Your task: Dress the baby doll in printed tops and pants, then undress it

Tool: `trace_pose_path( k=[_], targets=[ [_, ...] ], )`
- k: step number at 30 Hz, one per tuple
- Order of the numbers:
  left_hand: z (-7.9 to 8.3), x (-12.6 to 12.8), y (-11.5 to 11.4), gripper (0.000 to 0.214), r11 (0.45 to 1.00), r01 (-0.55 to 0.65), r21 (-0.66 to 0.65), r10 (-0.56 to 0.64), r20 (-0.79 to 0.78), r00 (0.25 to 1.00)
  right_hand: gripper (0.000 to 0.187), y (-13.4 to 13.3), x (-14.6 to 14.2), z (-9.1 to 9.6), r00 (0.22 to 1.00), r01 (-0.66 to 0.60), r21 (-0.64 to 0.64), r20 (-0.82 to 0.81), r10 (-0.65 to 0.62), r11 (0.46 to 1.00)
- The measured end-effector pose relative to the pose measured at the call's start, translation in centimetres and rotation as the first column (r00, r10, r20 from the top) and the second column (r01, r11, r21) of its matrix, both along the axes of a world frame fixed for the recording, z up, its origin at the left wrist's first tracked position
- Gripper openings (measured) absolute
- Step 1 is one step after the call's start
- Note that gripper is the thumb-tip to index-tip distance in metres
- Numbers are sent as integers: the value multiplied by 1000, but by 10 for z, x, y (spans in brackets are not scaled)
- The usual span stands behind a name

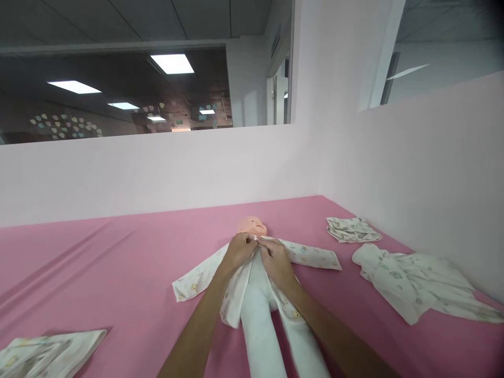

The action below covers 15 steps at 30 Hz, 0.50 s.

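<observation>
A baby doll (252, 227) lies on its back on the pink sheet (118, 262), head away from me, white legs toward me. It wears a white printed baby garment (311, 255) with both sleeves spread out to the sides. My left hand (239, 251) and my right hand (275, 260) meet at the doll's neck, each with fingers pinched on the garment's collar edges just under the chin.
A folded white printed cloth (350, 229) lies at the back right near the pale pink wall. A larger crumpled garment (417, 281) lies at the right. Another folded garment (47, 354) sits at the front left. Pale partition walls close the back and right.
</observation>
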<state>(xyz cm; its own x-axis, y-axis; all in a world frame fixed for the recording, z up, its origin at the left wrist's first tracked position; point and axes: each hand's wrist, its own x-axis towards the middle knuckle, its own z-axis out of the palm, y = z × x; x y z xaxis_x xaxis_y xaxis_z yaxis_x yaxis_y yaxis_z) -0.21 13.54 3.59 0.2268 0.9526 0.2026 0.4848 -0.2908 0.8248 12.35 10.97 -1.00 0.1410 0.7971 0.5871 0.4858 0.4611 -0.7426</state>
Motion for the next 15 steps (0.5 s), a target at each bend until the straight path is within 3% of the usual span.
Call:
trace_pose_path(
  k=[8, 15],
  targets=[
    [4, 2, -3, 19, 974, 38, -222, 13, 223, 975, 52, 3, 2, -4, 996, -49, -29, 74, 51, 998],
    [4, 8, -3, 20, 959, -18, -283, 106, 299, 948, 55, 4, 2, -7, 994, -105, -43, 28, 106, 994]
  ],
)
